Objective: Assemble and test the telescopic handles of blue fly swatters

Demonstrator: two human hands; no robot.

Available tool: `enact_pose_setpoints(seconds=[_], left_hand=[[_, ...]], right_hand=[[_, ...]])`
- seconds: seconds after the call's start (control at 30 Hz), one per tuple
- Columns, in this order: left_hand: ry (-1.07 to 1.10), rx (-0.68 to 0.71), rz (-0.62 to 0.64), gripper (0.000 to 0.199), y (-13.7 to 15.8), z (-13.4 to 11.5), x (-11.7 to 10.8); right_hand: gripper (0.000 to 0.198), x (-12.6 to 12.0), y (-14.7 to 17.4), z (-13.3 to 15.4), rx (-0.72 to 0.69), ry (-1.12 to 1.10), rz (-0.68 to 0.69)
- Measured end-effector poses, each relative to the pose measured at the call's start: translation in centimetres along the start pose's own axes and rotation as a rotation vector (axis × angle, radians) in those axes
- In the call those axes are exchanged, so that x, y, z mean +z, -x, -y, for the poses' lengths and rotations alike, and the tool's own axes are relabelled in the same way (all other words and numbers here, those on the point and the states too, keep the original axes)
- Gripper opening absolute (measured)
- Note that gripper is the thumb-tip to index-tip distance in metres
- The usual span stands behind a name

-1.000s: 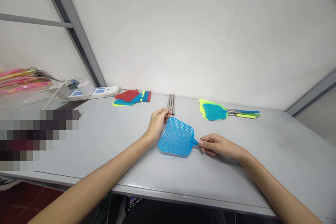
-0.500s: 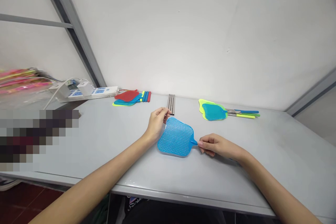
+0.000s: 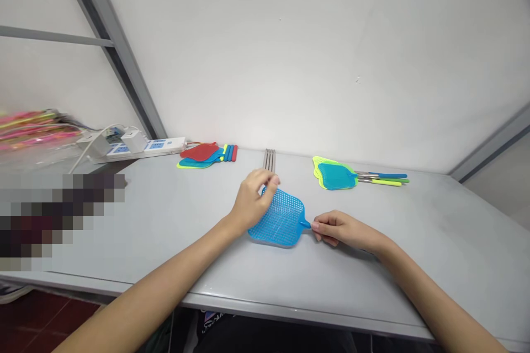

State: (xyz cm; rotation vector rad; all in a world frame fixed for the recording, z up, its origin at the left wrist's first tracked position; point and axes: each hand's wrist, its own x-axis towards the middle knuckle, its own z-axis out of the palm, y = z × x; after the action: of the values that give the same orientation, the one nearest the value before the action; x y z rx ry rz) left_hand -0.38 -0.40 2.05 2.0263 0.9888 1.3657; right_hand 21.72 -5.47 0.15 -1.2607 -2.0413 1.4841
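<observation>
A blue fly swatter head (image 3: 284,220), a perforated paddle with a short neck, lies or is held low over the table in front of me. My right hand (image 3: 342,229) is closed, pinching the end of that neck between thumb and fingers. Across the far left corner of the paddle is my left hand (image 3: 254,198), its fingers curled and thumb against them. Whatever it holds, if anything, is hidden. Just beyond its fingertips, several metal tubes (image 3: 270,160) lie side by side, their near ends covered by the hand.
Red, blue and yellow swatter heads (image 3: 199,151) are stacked at back left beside several coloured handles (image 3: 230,153). At back right lie swatters with metal shafts (image 3: 339,175). A power strip (image 3: 165,146) with plugged-in chargers stands at the left, near a blurred colourful bundle (image 3: 37,129).
My left hand has shifted slightly right and toward me, now overlapping the paddle's corner and covering the tubes' near ends. My right hand keeps its pinch on the neck.
</observation>
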Motion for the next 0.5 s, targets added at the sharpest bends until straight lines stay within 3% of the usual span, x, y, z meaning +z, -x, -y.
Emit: enact_pose_setpoints(seconds=[0.1, 0.2, 0.33, 0.5], left_hand=[[-0.239, 0.312, 0.315, 0.019, 0.8, -1.2, 0.4], [-0.315, 0.421, 0.539, 0.021, 1.7, -1.9, 1.3], [-0.42, 0.456, 0.63, 0.026, 2.7, -2.4, 2.5], [-0.564, 0.446, 0.634, 0.018, 3.4, -2.4, 3.0]], right_hand=[[0.04, 0.1, 0.1, 0.3, 0.004, 0.008, -0.009], [0.04, 0.2, 0.2, 0.5, 0.004, 0.005, -0.016], [0.04, 0.4, 0.1, 0.4, -0.02, 0.002, -0.001], [0.039, 0.4, -0.2, 0.0, -0.014, -0.002, -0.013]])
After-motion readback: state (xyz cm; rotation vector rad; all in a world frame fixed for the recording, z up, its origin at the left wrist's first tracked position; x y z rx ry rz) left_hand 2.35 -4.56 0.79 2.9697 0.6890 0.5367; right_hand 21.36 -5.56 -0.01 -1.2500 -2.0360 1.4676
